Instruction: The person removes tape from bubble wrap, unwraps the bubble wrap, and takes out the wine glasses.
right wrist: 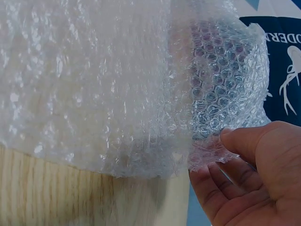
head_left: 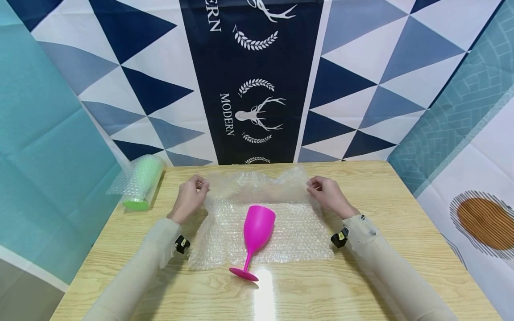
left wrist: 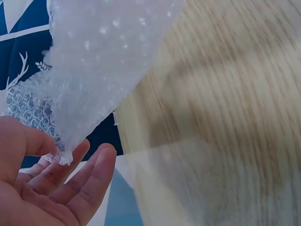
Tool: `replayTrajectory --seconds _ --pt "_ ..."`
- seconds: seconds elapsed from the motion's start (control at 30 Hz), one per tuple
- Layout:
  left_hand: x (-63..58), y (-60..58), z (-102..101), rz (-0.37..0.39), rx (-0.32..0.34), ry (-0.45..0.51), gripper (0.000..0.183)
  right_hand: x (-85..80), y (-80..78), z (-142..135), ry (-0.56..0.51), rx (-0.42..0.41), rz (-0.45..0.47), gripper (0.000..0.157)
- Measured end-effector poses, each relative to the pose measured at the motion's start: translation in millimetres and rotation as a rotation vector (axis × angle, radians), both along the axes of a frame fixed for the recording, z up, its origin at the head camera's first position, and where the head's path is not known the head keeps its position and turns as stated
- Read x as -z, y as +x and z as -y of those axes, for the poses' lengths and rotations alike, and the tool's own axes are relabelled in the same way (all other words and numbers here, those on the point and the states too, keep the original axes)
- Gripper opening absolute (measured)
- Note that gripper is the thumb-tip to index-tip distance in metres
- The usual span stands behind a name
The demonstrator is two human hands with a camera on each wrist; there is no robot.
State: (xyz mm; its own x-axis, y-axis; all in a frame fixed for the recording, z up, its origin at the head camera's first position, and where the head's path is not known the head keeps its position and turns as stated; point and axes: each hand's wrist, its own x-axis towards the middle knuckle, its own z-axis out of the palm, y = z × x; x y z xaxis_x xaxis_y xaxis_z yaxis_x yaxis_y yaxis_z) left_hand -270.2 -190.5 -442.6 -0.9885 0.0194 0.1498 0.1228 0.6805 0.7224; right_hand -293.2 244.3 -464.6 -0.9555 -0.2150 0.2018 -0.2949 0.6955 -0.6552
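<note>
A clear sheet of bubble wrap (head_left: 297,232) lies on the table, its far edge lifted between both hands. On the sheet rests a bright pink goblet (head_left: 259,227), tipped on its side, its bowl away from me and its foot past the sheet's near edge. My left hand (head_left: 192,196) pinches the far left corner; the left wrist view shows the corner of the wrap (left wrist: 108,56) between thumb and fingers. At the far right corner, my right hand (head_left: 327,194) pinches the wrap, thumb on top and fingers beneath in the right wrist view.
At the table's back left lies a green cylindrical thing (head_left: 144,180) rolled in bubble wrap, with a loose flap on its left. Patterned cloth (head_left: 257,80) hangs right behind the wooden table (head_left: 373,214). More cloth hangs along both sides.
</note>
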Motion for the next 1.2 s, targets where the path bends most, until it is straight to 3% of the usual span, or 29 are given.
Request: replayTrajectory --seconds 0.57,0.97,1.2 --pt "10.7 -4.7 13 0.057 -0.057 0.001 0.025 2.9 -1.9 -8 0.022 0.024 0.054 0.019" --pt "21.2 -7.7 22 0.185 -0.065 0.057 0.027 4.1 -1.5 -11 0.044 0.048 0.077 0.015" --pt "24.7 -7.9 25 0.228 -0.066 0.039 0.025 4.4 -1.6 -11 0.048 0.057 0.097 0.016"
